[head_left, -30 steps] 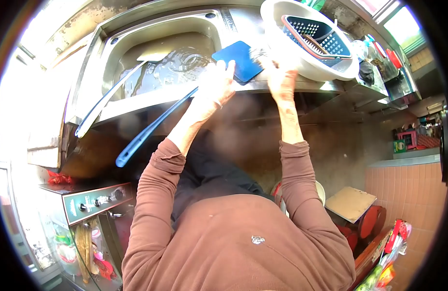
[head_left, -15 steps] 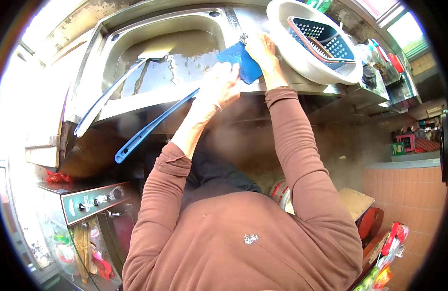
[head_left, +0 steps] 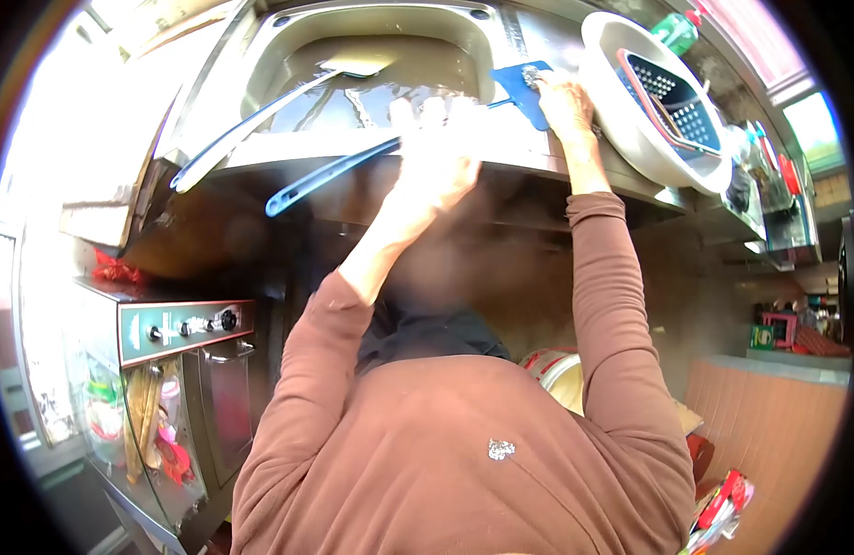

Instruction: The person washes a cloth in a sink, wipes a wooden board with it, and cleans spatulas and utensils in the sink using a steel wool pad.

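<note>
Head view: scrubbing seems to be the step in hand, with the right hand [head_left: 568, 109] bringing a silvery scourer [head_left: 532, 76] against the blade of a blue spatula [head_left: 531, 104]. That hand's fingers are drawn together on the scourer. The left hand [head_left: 436, 162] lies across the spatula's handle, but glare washes out its fingers, so I cannot tell whether they close on it.

As I judge it, the next move calls for a steady handle and firm pressure over the whole blade.

The spatula sits at the near right of the sink [head_left: 390, 25], its blade over the counter [head_left: 549, 35] and its long handle slanting left and near, past the edge. Its blade is flat, broad and plain blue; any dirt is too small to make out. A 2nd, pale-bladed spatula [head_left: 358, 67] leans in the sink's murky water, and 1 white basin [head_left: 621, 139] holding a dark basket [head_left: 663, 85] stands right.
</note>
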Demonstrator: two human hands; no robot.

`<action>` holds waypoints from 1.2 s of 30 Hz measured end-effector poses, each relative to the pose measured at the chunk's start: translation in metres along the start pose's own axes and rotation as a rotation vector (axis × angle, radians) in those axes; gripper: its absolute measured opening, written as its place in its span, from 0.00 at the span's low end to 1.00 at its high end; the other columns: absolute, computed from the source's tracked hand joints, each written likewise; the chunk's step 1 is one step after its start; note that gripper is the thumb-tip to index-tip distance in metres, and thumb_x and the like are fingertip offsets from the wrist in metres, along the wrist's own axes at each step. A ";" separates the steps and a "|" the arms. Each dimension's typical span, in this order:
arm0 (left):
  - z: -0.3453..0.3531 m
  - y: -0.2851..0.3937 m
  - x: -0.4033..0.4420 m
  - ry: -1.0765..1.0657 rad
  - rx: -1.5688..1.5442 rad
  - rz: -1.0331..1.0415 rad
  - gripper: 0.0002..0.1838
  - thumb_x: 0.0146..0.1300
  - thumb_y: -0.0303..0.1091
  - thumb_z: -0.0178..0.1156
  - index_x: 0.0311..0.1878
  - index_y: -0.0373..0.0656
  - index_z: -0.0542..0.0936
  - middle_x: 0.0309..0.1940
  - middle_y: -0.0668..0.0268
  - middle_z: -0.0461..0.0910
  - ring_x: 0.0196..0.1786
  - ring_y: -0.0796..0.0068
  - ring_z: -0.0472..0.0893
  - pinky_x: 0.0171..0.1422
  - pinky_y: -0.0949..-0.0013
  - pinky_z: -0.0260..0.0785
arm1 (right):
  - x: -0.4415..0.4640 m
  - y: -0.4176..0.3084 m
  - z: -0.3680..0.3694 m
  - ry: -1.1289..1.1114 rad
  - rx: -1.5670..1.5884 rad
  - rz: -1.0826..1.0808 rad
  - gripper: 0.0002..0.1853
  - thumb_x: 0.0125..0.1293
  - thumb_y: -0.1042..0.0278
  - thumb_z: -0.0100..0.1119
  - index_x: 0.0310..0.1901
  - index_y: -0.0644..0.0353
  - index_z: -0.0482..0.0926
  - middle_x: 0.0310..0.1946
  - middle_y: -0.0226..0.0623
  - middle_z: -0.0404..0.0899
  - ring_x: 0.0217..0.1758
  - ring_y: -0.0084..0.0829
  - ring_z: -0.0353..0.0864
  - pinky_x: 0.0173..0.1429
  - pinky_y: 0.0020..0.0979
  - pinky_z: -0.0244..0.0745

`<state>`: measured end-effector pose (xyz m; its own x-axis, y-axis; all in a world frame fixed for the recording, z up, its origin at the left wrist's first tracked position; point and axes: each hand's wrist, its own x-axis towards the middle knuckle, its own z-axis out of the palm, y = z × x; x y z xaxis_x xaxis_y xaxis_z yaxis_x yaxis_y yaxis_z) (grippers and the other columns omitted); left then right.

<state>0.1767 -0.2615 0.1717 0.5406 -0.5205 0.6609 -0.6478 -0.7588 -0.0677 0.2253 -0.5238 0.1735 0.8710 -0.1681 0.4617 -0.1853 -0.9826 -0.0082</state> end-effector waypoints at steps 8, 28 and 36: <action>-0.089 -0.120 -0.118 -0.271 0.252 -0.148 0.16 0.64 0.46 0.61 0.48 0.47 0.82 0.30 0.66 0.79 0.32 0.68 0.80 0.31 0.70 0.69 | 0.003 0.000 0.004 0.052 0.020 0.008 0.13 0.68 0.55 0.53 0.44 0.51 0.84 0.42 0.43 0.83 0.48 0.46 0.82 0.55 0.44 0.76; -0.093 -0.067 -0.096 -0.407 -1.753 -0.863 0.11 0.61 0.25 0.64 0.46 0.32 0.79 0.27 0.65 0.80 0.22 0.82 0.77 0.22 0.83 0.66 | -0.096 -0.153 -0.059 0.171 0.682 -0.076 0.10 0.61 0.61 0.62 0.41 0.57 0.82 0.36 0.43 0.81 0.41 0.44 0.82 0.47 0.41 0.77; -0.085 -0.060 -0.068 -0.117 -2.002 -0.942 0.19 0.61 0.23 0.62 0.57 0.33 0.77 0.30 0.66 0.78 0.25 0.85 0.71 0.22 0.84 0.57 | -0.080 -0.209 -0.091 0.347 0.952 -0.203 0.12 0.52 0.69 0.71 0.37 0.59 0.80 0.37 0.45 0.76 0.41 0.44 0.78 0.45 0.39 0.75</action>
<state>0.1331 -0.1476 0.1947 0.9051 -0.4251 -0.0066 0.2429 0.5045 0.8285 0.1527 -0.2973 0.2187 0.6385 -0.1081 0.7619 0.5190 -0.6705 -0.5301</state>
